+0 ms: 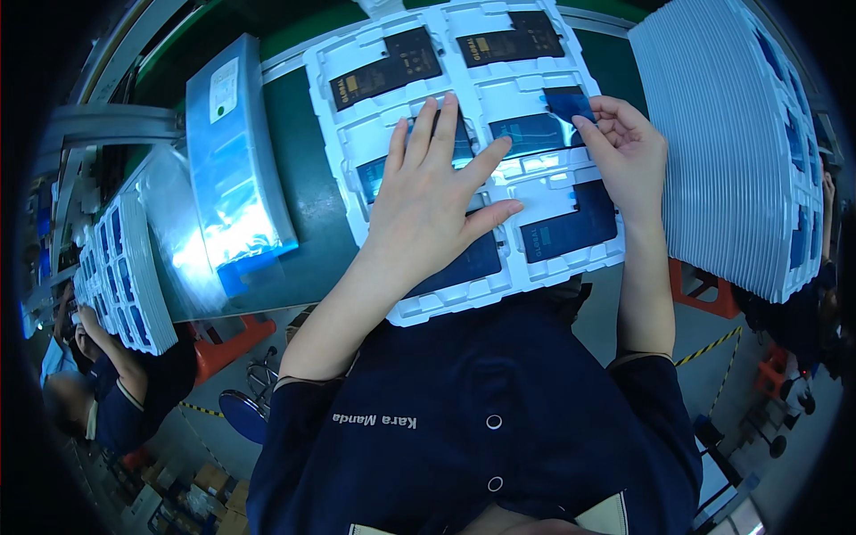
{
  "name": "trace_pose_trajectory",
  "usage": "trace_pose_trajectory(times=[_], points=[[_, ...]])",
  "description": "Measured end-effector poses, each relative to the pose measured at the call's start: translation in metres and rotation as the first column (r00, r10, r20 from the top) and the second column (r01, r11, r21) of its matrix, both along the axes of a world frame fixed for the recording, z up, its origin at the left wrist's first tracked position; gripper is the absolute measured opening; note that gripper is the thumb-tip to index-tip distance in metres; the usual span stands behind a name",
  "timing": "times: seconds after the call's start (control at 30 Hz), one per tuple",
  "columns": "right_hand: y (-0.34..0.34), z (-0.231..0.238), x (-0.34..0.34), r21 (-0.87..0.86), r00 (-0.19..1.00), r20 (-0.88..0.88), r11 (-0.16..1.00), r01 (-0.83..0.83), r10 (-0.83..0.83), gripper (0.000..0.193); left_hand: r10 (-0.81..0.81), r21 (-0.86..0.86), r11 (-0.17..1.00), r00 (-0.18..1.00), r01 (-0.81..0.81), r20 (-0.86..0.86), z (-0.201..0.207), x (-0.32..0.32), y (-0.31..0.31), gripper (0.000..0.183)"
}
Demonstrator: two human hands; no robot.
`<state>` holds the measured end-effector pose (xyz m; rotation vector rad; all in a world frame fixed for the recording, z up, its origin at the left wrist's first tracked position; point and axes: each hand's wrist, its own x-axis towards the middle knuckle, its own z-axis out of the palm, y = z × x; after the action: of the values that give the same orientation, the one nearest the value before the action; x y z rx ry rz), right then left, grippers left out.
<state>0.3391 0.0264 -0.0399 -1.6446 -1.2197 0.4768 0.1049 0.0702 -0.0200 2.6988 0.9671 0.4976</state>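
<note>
A white moulded tray [526, 276] lies in front of me with several flat, L-shaped black batteries in its pockets. My left hand [428, 192] is spread over the middle of the tray, palm down, partly hiding the batteries under it. Its index fingertip reaches the middle-right battery [530, 138], which looks bluish and glossy. At that battery's upper right corner, my right hand [629, 147] pinches the edge of a thin bluish film [569, 104] between thumb and forefinger. Another battery [571, 223] sits in the lower right pocket, and one [510, 39] in the upper right.
A tall stack of white trays [713, 152] stands close on my right. Left of the tray, a shiny plastic-wrapped pack [236, 169] lies on the green worktable [308, 214]. Further left are more stacked trays [125, 276] and a co-worker's arm [116, 348]. Orange stools [227, 348] stand below.
</note>
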Motion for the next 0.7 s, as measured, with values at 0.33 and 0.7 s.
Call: trace_pose_trajectory(times=[0.33, 0.7], points=[[-0.008, 0.009, -0.007, 0.041, 0.841, 0.536, 0.998, 0.055, -0.068, 0.034, 0.411, 0.186, 0.852, 0.845, -0.490, 0.343, -0.015, -0.151, -0.049, 0.017], [-0.008, 0.002, 0.000, 0.008, 0.809, 0.588, 1.000, 0.013, -0.015, 0.024, 0.520, 0.579, 0.695, 0.854, -0.428, 0.008, -0.028, -0.228, -0.032, 0.027]])
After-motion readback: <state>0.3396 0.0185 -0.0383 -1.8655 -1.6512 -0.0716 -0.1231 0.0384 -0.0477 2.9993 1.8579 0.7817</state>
